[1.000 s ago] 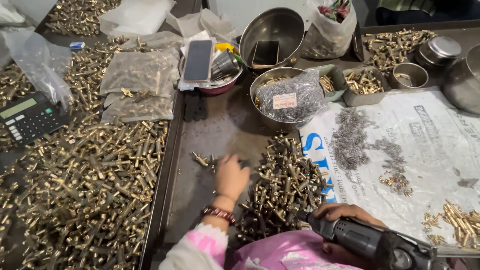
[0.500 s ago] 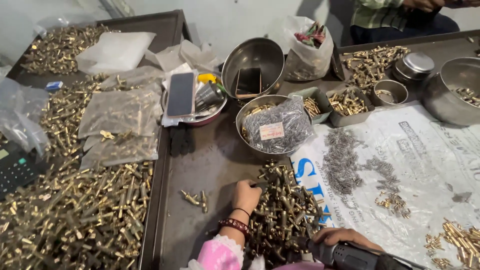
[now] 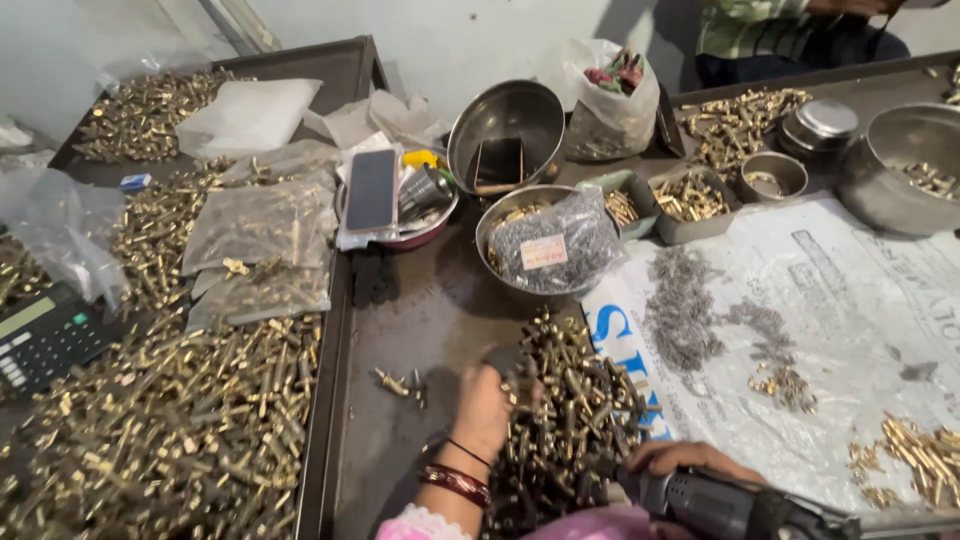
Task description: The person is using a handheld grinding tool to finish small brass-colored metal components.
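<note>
My left hand (image 3: 487, 408) rests on the left edge of a heap of small brass fittings (image 3: 575, 400) on the dark metal tray, fingers curled into the pile; whether it grips a piece I cannot tell. Bangles circle its wrist. My right hand (image 3: 690, 462) lies at the bottom of the view, wrapped around a grey power screwdriver (image 3: 735, 505) that points left toward the heap. A few loose brass pieces (image 3: 400, 384) lie apart to the left of my left hand.
A big spread of brass fittings (image 3: 170, 420) fills the left tray beside a calculator (image 3: 45, 338) and plastic bags (image 3: 262, 225). Steel bowls (image 3: 505, 130), a phone (image 3: 372, 190), a bagged bowl of screws (image 3: 550, 250) and a white sack sheet (image 3: 800, 330) with small screws lie beyond. Another person sits at the far right.
The camera view has shifted down and left. My left hand has moved slightly deeper into the heap's left edge. The right hand keeps hold of the screwdriver.
</note>
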